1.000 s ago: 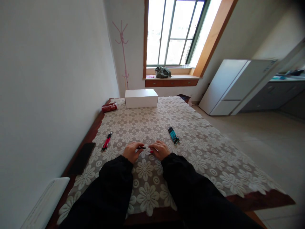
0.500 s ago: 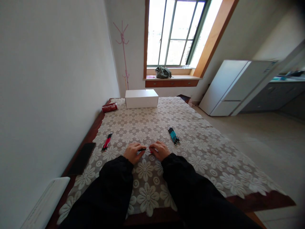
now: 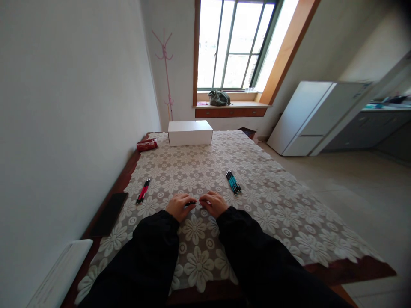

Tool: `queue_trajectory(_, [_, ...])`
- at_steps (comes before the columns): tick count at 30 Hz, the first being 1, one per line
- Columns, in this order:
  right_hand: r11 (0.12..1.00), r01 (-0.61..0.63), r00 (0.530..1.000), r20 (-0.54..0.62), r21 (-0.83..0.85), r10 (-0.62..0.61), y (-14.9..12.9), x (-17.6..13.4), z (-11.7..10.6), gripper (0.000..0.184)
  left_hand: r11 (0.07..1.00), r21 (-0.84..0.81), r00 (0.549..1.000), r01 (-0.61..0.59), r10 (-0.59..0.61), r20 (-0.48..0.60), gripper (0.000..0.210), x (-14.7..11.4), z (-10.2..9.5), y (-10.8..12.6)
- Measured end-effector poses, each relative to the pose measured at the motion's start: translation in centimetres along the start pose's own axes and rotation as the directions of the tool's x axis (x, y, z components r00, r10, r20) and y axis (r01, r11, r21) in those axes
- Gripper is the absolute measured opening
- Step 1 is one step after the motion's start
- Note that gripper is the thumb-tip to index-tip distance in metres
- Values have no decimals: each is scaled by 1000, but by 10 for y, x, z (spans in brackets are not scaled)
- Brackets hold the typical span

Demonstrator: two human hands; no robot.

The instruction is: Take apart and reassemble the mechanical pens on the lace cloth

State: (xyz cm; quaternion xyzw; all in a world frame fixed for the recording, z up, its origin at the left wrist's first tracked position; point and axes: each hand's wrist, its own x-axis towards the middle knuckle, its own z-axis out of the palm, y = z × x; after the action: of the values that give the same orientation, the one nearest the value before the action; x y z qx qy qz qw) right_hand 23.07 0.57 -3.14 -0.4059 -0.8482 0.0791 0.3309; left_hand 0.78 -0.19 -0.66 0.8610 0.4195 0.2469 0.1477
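Above the flowered tablecloth (image 3: 199, 265), my left hand (image 3: 180, 206) is closed in a pinch around a black pen part (image 3: 190, 203). Close by, my right hand (image 3: 214, 202) pinches a small pen part, mostly hidden by the fingers; a bit of red showed there earlier. The fingertips face each other with a narrow gap between. Left of my hands lie red-and-black pens (image 3: 143, 191), side by side. Several teal-and-black pens (image 3: 233, 182) lie in a row to the right, beyond my right hand.
A white box (image 3: 190, 133) stands at the table's far end, with a red packet (image 3: 147, 145) to its left. Along the left edge lie a dark flat slab (image 3: 109, 214) and a white object (image 3: 61, 273). A fridge (image 3: 300, 117) stands at the right.
My right fingers have shifted slightly, and the red bit at their tips is now less visible. Both hands keep their pinch. The pens on the table have not moved.
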Motion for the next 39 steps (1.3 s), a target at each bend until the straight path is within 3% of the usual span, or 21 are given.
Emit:
queue_trajectory(7, [1000, -20, 999, 47, 22, 19, -2, 1, -1, 12, 999, 17, 998, 34, -33, -53, 17, -1, -2, 4])
queue_trajectory(17, [994, -73, 980, 180, -80, 86, 3, -1, -17, 45, 988, 38, 978, 153, -145, -152, 13, 0, -4, 3])
queue_trajectory(24, [998, 18, 969, 247, -66, -1, 0, -1, -21, 33, 975, 103, 974, 196, -181, -138, 11, -2, -1, -1])
queue_trajectory(29, [999, 9, 971, 238, -45, 2, -8, 1, -17, 11, 971, 151, 979, 185, -169, -115, 11, -3, 0, -3])
queue_trajectory(35, [997, -5, 975, 220, -73, 21, -3, -1, -21, 30, 972, 122, 976, 200, -186, -116, 11, -3, 0, -3])
queue_trajectory(39, [995, -28, 970, 238, -96, 50, 5, -2, -24, 20, 972, 132, 976, 195, -179, -123, 11, -3, 0, -2])
